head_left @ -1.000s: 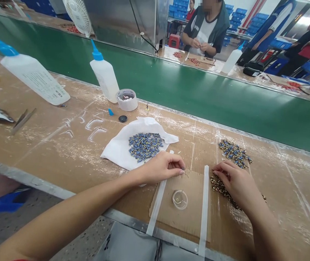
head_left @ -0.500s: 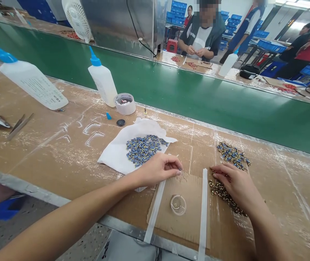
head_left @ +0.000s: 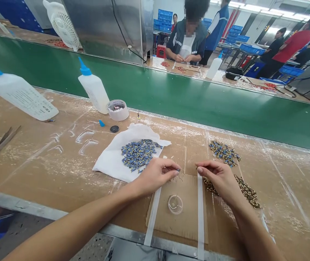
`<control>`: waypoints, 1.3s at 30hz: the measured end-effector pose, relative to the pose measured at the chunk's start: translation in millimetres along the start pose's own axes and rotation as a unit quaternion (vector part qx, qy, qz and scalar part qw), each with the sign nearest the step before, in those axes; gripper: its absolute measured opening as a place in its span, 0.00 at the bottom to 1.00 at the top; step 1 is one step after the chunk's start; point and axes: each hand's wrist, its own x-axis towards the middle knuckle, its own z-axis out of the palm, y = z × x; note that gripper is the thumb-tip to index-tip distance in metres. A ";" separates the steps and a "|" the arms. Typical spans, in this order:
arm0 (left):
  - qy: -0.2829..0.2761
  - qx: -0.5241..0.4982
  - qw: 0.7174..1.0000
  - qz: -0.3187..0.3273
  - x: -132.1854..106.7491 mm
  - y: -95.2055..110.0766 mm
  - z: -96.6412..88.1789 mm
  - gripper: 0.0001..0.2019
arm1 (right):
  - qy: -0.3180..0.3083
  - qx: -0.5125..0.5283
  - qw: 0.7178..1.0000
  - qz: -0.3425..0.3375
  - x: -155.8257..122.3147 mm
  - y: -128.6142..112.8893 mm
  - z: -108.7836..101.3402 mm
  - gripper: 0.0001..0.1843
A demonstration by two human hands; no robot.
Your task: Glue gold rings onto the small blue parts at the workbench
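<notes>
My left hand (head_left: 157, 173) rests on the taped cardboard pad (head_left: 187, 212), its fingers pinched on a tiny part with thin wire leads. My right hand (head_left: 218, 179) hovers just right of it, fingertips pinched on another tiny piece and pointing toward the left hand. A heap of small blue parts (head_left: 138, 154) lies on a white cloth (head_left: 111, 163) beside my left hand. Under my right wrist spreads a pile of dark and gold pieces (head_left: 246, 190). A second blue and gold pile (head_left: 223, 151) sits further back. Near me on the pad stands a small clear round dish (head_left: 175, 204).
Two white glue bottles with blue nozzles (head_left: 94, 88) (head_left: 19, 95) stand at the left, with a tape roll (head_left: 118, 110), a blue cap and a black disc. Tweezers (head_left: 5, 137) lie far left. A green conveyor belt (head_left: 198, 101) runs behind; a person works across it.
My right hand has lifted off the dark and gold pile and moved left toward my left hand, now pinching a small piece. The camera has tilted up slightly.
</notes>
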 end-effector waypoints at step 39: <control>0.037 0.239 0.960 0.144 -1.0 -20.1 13.6 0.06 | -0.036 0.097 0.994 -0.036 -12.2 10.6 56.4 0.11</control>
